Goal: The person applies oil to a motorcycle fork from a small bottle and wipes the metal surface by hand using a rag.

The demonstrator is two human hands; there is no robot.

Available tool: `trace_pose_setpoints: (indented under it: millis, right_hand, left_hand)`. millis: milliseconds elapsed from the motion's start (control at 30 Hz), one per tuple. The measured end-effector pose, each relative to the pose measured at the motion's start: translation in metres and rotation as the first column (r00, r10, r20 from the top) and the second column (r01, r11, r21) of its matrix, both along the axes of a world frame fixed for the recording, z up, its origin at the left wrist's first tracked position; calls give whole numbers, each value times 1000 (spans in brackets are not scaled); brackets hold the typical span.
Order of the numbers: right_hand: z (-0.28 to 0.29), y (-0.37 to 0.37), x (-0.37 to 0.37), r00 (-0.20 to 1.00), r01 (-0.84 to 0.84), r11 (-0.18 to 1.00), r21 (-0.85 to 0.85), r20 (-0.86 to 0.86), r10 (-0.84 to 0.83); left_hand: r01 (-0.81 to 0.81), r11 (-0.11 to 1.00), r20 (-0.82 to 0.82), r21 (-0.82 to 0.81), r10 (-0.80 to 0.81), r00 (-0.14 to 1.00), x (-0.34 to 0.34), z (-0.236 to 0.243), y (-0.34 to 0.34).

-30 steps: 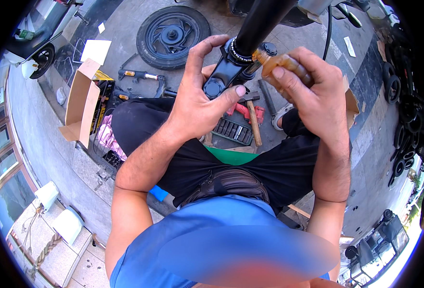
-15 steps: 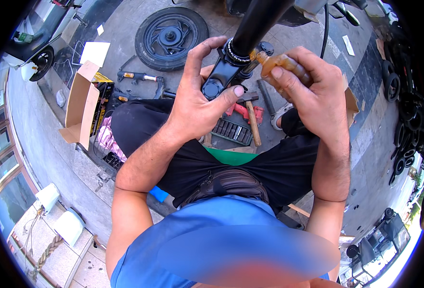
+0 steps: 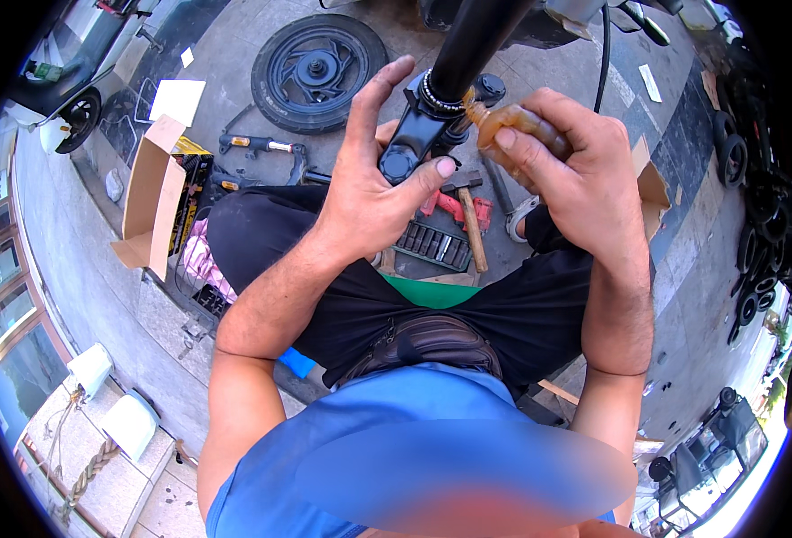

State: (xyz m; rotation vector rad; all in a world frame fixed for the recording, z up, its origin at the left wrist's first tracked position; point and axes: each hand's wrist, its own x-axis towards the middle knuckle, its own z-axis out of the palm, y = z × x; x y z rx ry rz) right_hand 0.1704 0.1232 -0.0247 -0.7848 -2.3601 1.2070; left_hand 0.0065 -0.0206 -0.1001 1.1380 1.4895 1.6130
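Gripping one black fork tube (image 3: 467, 45) at its clamp (image 3: 414, 143), the left hand (image 3: 369, 179) wraps it from below while the right hand (image 3: 575, 170) squeezes one amber bottle (image 3: 512, 121), nozzle touching the clamp's top, above one wheel (image 3: 315, 63), one cardboard box (image 3: 149, 202) and one hammer (image 3: 467, 220) on the ground.

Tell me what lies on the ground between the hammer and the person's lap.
In the head view, a tray of sockets lies between the wooden-handled hammer and the lap in black trousers; a green mat edge shows just below the tray.
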Motion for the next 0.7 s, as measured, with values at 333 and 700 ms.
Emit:
trace_pose_setpoints:
  millis: [333,700]
  right_hand:
    - [0,-7,-3,1000,-1,999,-44,27,2]
    - [-4,-2,-7,999,32,999,-15,30,-31]
  left_hand:
    - [93,985,176,-148,-66,982,0,9,-1]
    - [95,994,-11,-54,-96,995,-6,2,3]
